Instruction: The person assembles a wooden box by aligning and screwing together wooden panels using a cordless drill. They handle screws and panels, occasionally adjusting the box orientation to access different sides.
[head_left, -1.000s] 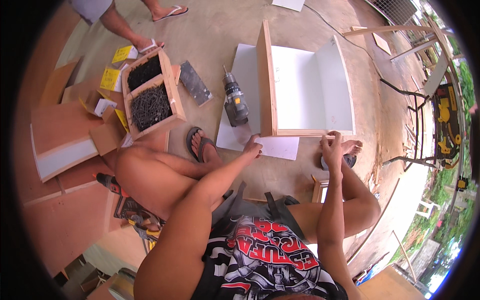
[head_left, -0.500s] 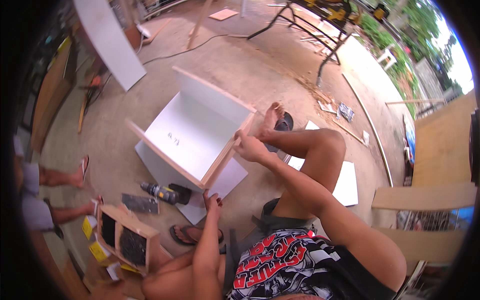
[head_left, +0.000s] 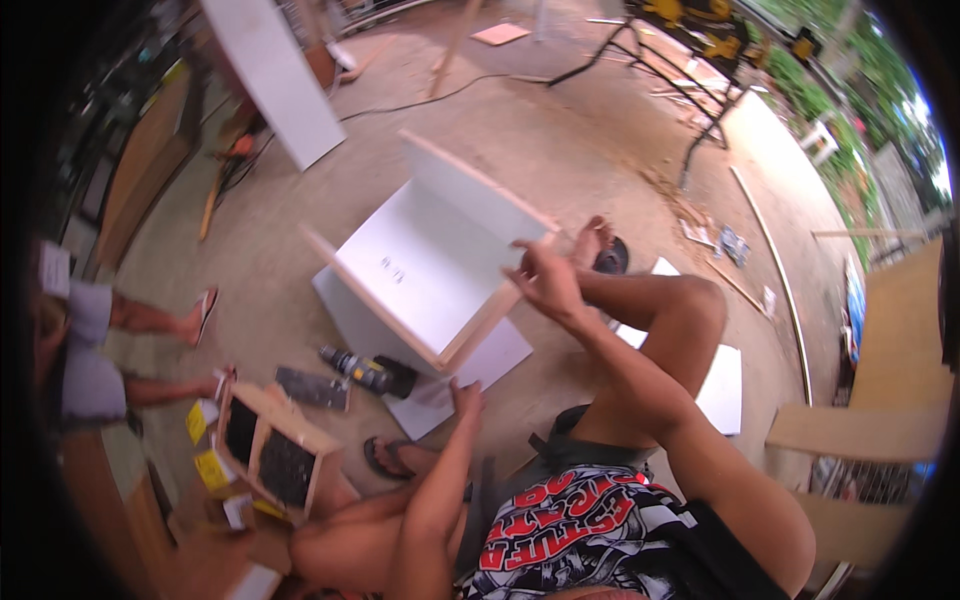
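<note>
A white box of panels with bare wood edges (head_left: 430, 265) stands open toward me on the floor, with pencil-like marks on its inner face. My right hand (head_left: 548, 285) is at the box's right edge, fingers spread apart and no object seen in them. Close under the near corner of the box is my left hand (head_left: 467, 398), its fingers curled together; what they hold, if anything, is hidden. Beneath the box lies a loose white panel (head_left: 500, 352). A cordless drill (head_left: 358, 370) rests on its side left of my left hand.
A wooden caddy with dark compartments (head_left: 268, 450) sits at lower left, near another person's legs (head_left: 150, 320). A long white board (head_left: 275, 85) leans at upper left. A dark folding stand (head_left: 680, 80) is at the back; a cable (head_left: 430, 90) crosses the floor.
My view has turned, so the scene sits further right. The fingers of my right hand have spread apart at the box edge. My left hand remains near the lower corner.
</note>
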